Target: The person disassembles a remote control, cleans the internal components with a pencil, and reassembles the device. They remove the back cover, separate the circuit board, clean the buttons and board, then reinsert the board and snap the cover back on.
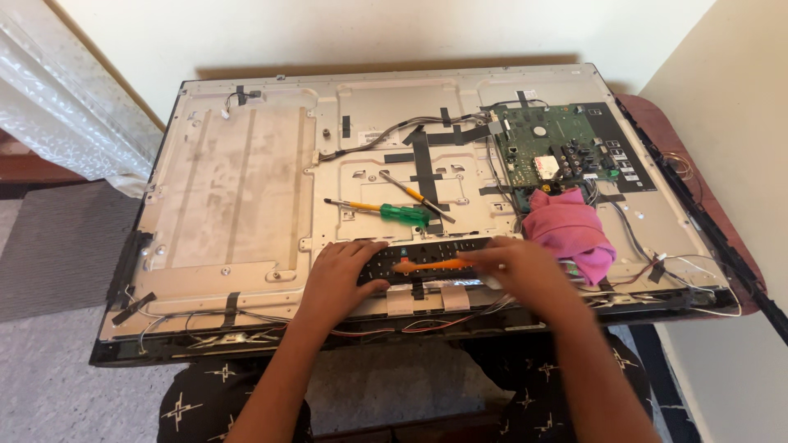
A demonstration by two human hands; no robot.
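An opened flat television [246, 189] lies face down with its metal back panel bared. My left hand [338, 275] rests on the left end of a long black circuit strip [427, 256] near the panel's near edge. My right hand [517, 267] holds an orange-handled tool [427, 265] laid along that strip. Just beyond the strip lie a green-handled screwdriver [386, 210] and a thin screwdriver with a yellow grip [416, 195]. A pink cloth [569, 228] sits to the right of my right hand.
A green circuit board [552, 146] with wires is mounted at the panel's far right. Black tape strips and cables [423, 148] cross the middle. Loose wires run along the near edge [246, 320]. A wall stands at right, a grey mat [57, 246] at left.
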